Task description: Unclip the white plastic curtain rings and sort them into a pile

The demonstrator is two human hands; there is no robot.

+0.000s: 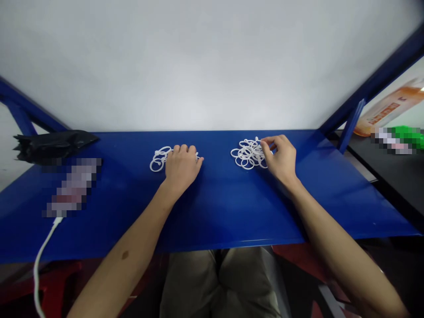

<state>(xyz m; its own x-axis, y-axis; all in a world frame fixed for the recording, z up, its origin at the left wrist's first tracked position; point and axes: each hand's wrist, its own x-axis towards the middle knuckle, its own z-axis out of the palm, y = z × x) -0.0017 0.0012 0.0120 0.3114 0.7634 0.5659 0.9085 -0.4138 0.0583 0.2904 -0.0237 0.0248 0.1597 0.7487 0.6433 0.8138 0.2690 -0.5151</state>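
On the blue table, my left hand [181, 165] lies palm down over a small group of white plastic rings [157, 165]. Rings show on its left, and a bit of white pokes out beside the thumb. The fingers spread over them, their tips partly hidden from above. Farther right, my right hand [281, 159] is at the right edge of a larger, tangled pile of similar white rings [247, 154], some with small knobs. Thumb and index finger pinch together at a white ring there; the other fingers are curled.
A black plastic bag [49, 145] lies at the left, with a blurred-out phone-like object [73, 187] and its white cable [41, 260] nearer me. A white wall [205, 66] closes off the back. At right, an orange-labelled bottle [389, 110] stands beyond a blue frame bar [351, 126].
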